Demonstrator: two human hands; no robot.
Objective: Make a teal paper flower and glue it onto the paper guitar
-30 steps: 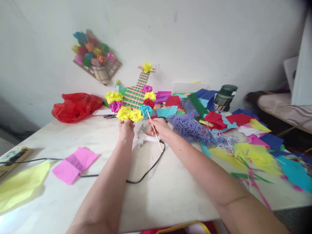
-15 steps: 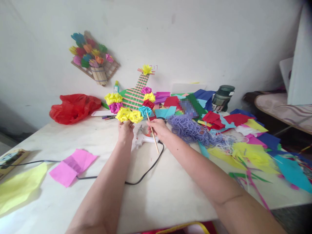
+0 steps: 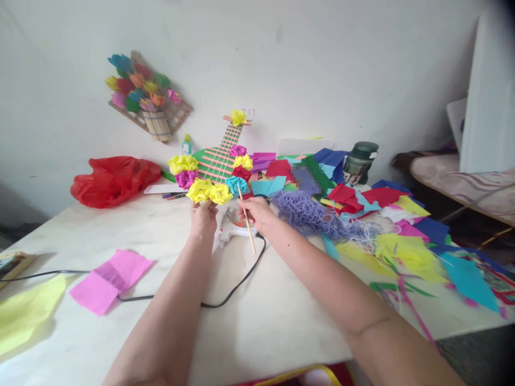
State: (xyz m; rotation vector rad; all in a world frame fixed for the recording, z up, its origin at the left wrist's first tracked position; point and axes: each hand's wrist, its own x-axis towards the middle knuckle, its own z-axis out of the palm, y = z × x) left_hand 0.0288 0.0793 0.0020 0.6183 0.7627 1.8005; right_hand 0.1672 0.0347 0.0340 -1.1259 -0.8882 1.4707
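Observation:
A guitar-shaped craft [image 3: 217,166], green with pink strips and white strings, leans up in front of me. Yellow, magenta, red and blue paper flowers line its edge. My left hand [image 3: 204,219] is closed on its lower edge, under the yellow flowers [image 3: 209,192]; the fingertips are partly hidden. Between the fingers of my right hand [image 3: 257,213] is a thin wooden stick [image 3: 247,225], its upper end against the blue paper flower [image 3: 235,185]. Below the hands, a white glue gun [image 3: 237,230] lies on the table, partly covered.
A black cord [image 3: 241,292] crosses the table [image 3: 257,332]. Pink paper [image 3: 110,279] and yellow paper [image 3: 32,313] lie left, near a red plastic bag [image 3: 116,179]. Purple yarn [image 3: 314,214], coloured scraps [image 3: 402,257] and a dark bottle [image 3: 360,162] are on the right.
The whole scene has shifted slightly left in the view as the camera turned. Both hands keep their holds, and the stick's tip stays at the blue flower.

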